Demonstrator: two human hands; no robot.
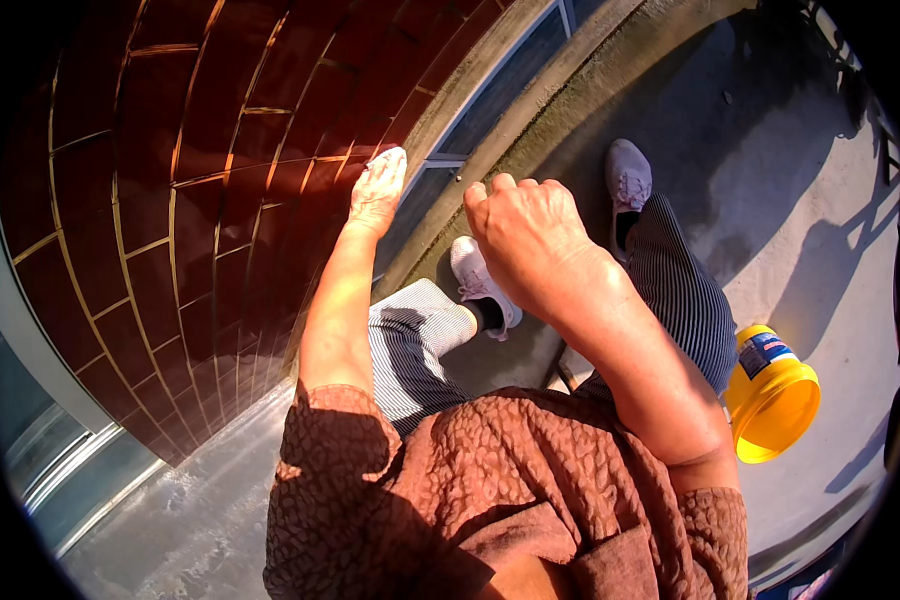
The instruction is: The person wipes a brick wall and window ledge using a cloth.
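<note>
My left hand (379, 192) lies flat against a wall of glossy dark red-brown tiles (259, 142), beside the wall's pale edge. Strong sunlight bleaches its fingers, and I cannot make out whether anything is under them. In mid-air to the right, my right hand (529, 244) is held back-up with its fingers curled. Its palm is hidden, so anything inside it cannot be seen. Below the right hand is one of my light-coloured shoes (481, 281).
A metal-framed glass strip (487, 94) runs along a concrete ledge (544, 101). On the concrete floor (769, 277), a yellow plastic bucket (742, 401) with a printed label is beside my right leg, its mouth towards the lower right. Another window frame (71, 465) is at lower left.
</note>
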